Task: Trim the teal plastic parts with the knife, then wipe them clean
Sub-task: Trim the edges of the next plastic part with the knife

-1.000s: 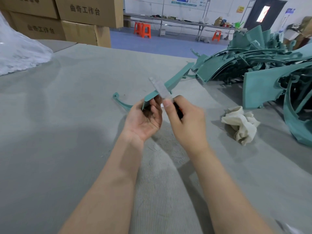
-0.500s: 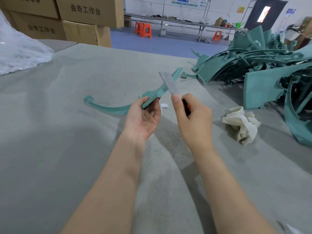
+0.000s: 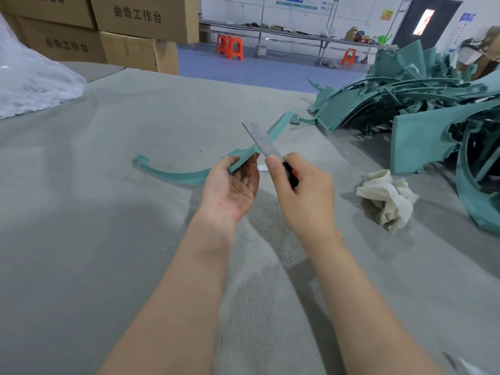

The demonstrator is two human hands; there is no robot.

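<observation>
A long curved teal plastic strip (image 3: 178,175) stretches across the grey table, hooked at its left end and rising to the upper right. My left hand (image 3: 230,190) grips it near the middle, palm up, thumb on top. My right hand (image 3: 303,196) holds a utility knife (image 3: 263,142) with a black and orange handle. Its long grey blade points up and left and lies against the strip's edge just above my left fingers. A crumpled cream cloth (image 3: 387,198) lies on the table to the right.
A big pile of teal plastic parts (image 3: 422,109) fills the right side of the grey table (image 3: 94,239). White plastic wrap (image 3: 29,77) sits at the far left, with cardboard boxes (image 3: 130,31) behind. Orange stools and a long bench stand beyond the table.
The strip has swung out, so its hooked left end now lies farther left on the table. The knife blade has slid up along the strip's edge.
</observation>
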